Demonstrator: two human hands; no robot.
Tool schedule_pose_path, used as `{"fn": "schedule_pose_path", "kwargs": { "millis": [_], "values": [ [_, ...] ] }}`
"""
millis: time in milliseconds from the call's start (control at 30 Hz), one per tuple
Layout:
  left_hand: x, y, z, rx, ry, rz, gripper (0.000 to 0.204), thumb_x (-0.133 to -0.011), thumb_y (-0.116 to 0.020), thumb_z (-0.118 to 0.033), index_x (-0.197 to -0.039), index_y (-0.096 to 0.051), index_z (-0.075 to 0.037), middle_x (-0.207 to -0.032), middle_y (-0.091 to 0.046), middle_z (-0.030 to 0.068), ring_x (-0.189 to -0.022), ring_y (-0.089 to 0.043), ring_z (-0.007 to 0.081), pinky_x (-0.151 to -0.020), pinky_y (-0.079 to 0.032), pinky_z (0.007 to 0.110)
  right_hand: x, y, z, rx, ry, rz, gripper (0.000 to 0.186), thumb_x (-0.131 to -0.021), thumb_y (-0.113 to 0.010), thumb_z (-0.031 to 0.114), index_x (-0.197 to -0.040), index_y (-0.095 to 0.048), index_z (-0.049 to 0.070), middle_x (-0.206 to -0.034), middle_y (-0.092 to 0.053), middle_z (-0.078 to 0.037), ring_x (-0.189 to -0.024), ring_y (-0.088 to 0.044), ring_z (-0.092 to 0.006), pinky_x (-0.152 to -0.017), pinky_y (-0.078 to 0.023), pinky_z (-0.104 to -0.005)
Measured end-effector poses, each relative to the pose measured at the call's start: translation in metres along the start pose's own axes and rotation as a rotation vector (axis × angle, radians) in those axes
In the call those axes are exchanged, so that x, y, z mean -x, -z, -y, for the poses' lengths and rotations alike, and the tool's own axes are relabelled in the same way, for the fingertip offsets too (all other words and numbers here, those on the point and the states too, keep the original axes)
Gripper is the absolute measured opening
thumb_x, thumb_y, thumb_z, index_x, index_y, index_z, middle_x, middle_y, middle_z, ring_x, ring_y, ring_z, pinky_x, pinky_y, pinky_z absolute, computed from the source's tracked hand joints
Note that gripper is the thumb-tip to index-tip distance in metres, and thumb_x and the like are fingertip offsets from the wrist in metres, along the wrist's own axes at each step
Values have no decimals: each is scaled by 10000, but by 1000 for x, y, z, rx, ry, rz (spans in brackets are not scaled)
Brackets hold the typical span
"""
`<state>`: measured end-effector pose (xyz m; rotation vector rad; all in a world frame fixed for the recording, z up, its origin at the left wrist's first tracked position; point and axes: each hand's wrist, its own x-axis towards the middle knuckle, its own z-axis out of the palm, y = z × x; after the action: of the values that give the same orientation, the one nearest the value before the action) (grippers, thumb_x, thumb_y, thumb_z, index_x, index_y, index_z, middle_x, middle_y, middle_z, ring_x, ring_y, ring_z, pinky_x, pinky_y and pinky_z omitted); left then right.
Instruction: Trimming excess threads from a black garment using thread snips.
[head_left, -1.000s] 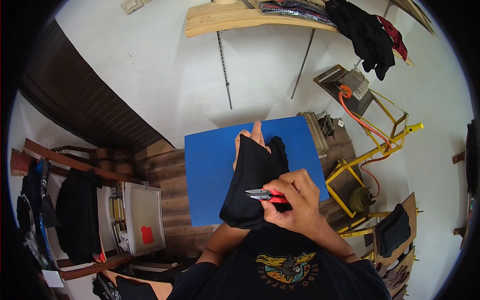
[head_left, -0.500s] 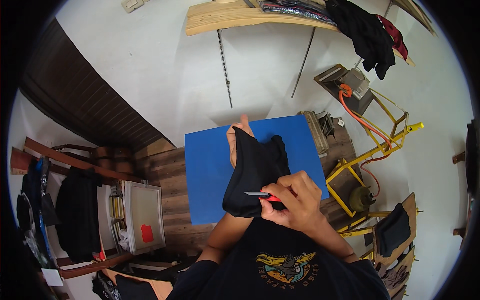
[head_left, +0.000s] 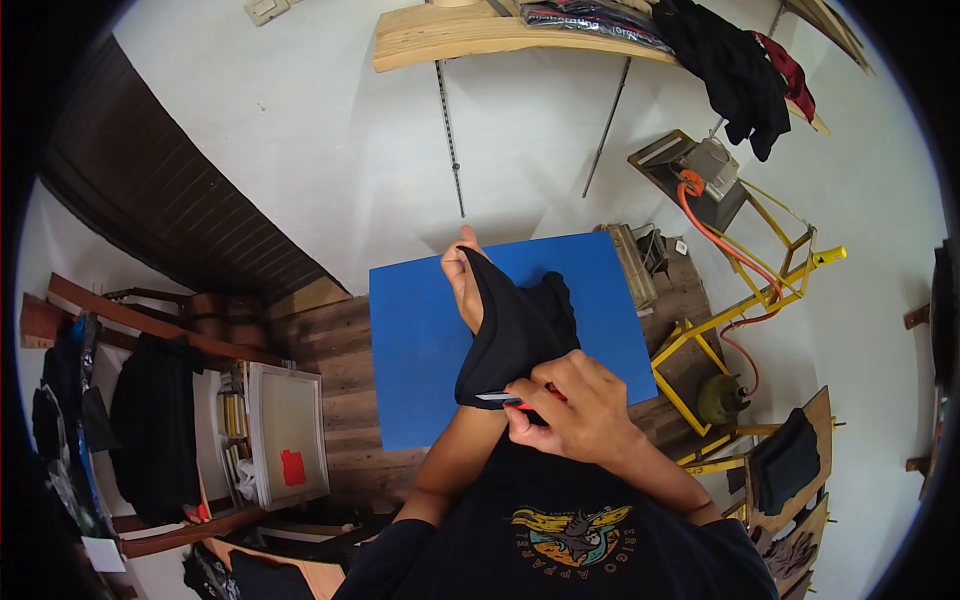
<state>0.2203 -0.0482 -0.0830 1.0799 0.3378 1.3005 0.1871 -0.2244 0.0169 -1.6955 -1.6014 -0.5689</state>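
A black cloth piece, perhaps a garment, is held up over the blue tabletop. My left hand is closed on its far left edge, thumb up, and the cloth hides part of that hand and forearm. My right hand is closed around small red-handled thread snips. Their pale pointed blades aim left and lie against the cloth's near lower edge. The handle is mostly covered by my fingers, so how far the blades part is hard to make out.
A wooden shelf with folded goods and a hanging black garment runs along the wall. At the right stands a yellow metal frame with an orange hose. A framed screen leans at the left.
My left hand has shifted slightly left with the cloth edge. My right hand has moved a little left, bringing the snips' blades to the cloth's lower edge.
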Motion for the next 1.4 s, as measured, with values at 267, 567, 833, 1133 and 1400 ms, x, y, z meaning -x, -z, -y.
{"fn": "schedule_pose_path", "kwargs": {
  "millis": [267, 567, 833, 1133, 1400],
  "values": [
    [-8, -9, -8, 354, 109, -249, 159, -1004, -444, -219, -1089, -484, -90, -1317, -541, 95, -1290, -426, 211, -1020, -385, 310, 6, -6, 0, -175, -119, 35, 308, -619, -756, 163, -908, -664, 104, -786, -517, -23, -649, -532, -175, -536, -447, -270],
    [-13, -22, -49, 198, 0, -309, 191, -1034, -388, -229, -1072, -451, -53, -1341, -460, 226, -1318, -391, 276, -1116, -249, 383, 11, -15, -12, -456, -455, 9, 944, -485, -906, 524, -1223, -542, 61, -805, -386, -28, -667, -415, -136, -567, -375, -253],
    [-11, -27, -51, 236, -58, -34, 184, -1032, -382, -210, -1094, -439, -46, -1043, -601, 156, -984, -558, 198, -911, -411, 316, 9, -24, -43, -715, -677, -184, 249, -819, -634, 34, -1060, -607, -24, -930, -567, -92, -871, -584, -151, -639, -480, -228],
    [25, -10, -50, -283, 312, 1003, 644, -754, -789, -165, -1262, -412, -46, -950, -614, 90, -894, -584, 146, -781, -462, 308, -74, 74, -65, -1077, -1065, -664, 138, -936, -575, 206, -949, -638, 84, -751, -676, 5, -418, -516, -43, -311, -349, -156],
    [48, -3, -17, -672, -192, 689, 279, -704, -669, -78, -972, -607, -32, -888, -631, 144, -702, -557, 363, -691, -466, 410, -99, 124, -90, -1127, -819, -726, 258, -1014, -419, 187, -1029, -636, 49, -748, -674, 1, -386, -423, -5, -302, -300, -141]
  ]
}}
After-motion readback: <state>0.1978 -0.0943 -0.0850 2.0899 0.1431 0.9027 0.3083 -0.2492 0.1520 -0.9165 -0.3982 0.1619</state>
